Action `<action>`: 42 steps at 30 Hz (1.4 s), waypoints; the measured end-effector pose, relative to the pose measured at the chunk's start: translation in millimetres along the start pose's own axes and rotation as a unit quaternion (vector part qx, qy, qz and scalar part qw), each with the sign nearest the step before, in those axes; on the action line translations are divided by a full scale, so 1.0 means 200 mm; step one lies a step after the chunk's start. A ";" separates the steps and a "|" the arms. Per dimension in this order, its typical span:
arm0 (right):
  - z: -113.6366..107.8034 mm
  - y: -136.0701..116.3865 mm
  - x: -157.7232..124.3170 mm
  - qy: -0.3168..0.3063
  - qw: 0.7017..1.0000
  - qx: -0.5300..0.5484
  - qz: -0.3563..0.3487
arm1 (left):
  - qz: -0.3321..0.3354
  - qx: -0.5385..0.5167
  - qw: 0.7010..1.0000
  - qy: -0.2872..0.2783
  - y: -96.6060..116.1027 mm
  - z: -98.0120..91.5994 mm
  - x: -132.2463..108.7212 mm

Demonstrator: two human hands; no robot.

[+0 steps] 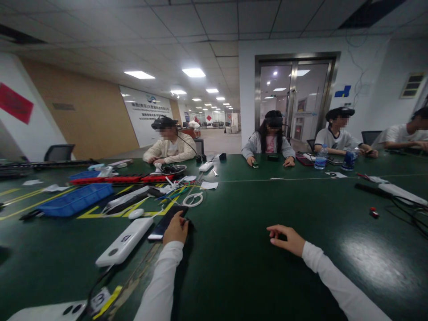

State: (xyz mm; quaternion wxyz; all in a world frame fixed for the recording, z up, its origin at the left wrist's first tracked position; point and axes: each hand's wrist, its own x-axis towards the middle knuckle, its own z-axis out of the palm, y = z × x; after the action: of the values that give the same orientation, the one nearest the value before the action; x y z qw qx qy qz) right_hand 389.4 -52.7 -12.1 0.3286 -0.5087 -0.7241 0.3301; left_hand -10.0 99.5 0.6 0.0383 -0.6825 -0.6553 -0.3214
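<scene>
My left hand [175, 229] rests on the dark green table [240, 267] with its fingers curled down. It touches the near end of a black phone [163, 224], and a small dark thing lies at its fingertips. My right hand [288, 239] lies further right on bare table, fingers curled in and thumb close to the index finger. What either hand holds, if anything, is hidden. Both arms wear white sleeves.
A white power bank [124, 241] lies left of the phone, with a white mouse [136, 213], a blue tray [76, 199], red strips [110, 179] and loose cables [192, 199] beyond. Several people with headsets sit along the far edge. A water bottle [320, 158] stands at the right.
</scene>
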 end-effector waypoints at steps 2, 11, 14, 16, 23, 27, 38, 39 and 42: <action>0.00 0.00 0.00 -0.002 1.000 0.000 0.000 | -0.003 0.001 1.000 -0.002 0.01 0.00 0.00; 0.00 0.03 0.00 0.006 1.000 -0.008 -0.019 | -0.005 -0.010 0.999 -0.043 0.04 -0.02 -0.01; 0.00 0.03 0.01 0.007 1.000 -0.012 -0.015 | -0.005 -0.002 0.998 -0.064 0.06 -0.03 -0.02; 0.00 0.03 0.01 0.006 1.000 -0.014 -0.009 | -0.003 0.005 0.997 -0.071 0.07 -0.03 -0.02; 0.00 0.04 0.02 0.006 1.000 -0.012 0.001 | 0.010 0.037 0.997 -0.072 0.08 -0.01 0.00; 0.01 0.06 0.03 0.019 1.000 -0.013 -0.020 | 0.022 0.070 0.994 -0.085 0.08 0.00 0.00; 0.00 0.05 0.03 0.019 0.999 -0.017 -0.023 | 0.036 0.085 0.991 -0.094 0.06 0.00 0.01; 0.00 0.05 0.03 0.019 0.999 -0.019 -0.025 | 0.032 0.088 0.991 -0.096 0.07 0.00 0.01; 0.00 0.04 0.03 0.020 0.999 -0.031 -0.025 | 0.045 0.077 0.991 -0.104 0.14 0.02 -0.02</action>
State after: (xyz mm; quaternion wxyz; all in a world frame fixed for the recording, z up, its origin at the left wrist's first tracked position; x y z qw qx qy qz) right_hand 391.9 -44.9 -18.4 0.3357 -0.5067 -0.7397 0.2888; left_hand 17.9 93.0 6.3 0.0367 -0.7361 -0.6471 -0.1953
